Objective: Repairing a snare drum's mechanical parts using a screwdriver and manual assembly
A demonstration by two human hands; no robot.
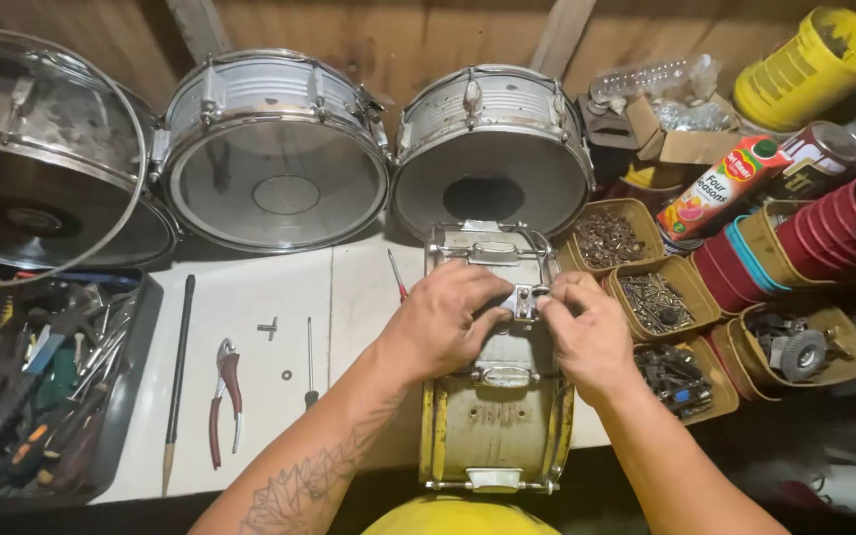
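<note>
Both the left hand and right hand pinch closed on a small metal lug atop the drum shell, pliers lying well to its left.

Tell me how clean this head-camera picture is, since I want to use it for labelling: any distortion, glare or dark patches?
Head view: wide-angle bend curves the large silver drum at the left edge; corners and bottom fall into shadow; soft glare on the clear drumhead of the middle silver drum; centre is sharp and evenly lit, where the left hand and right hand grip the worn metal drum shell.
</note>
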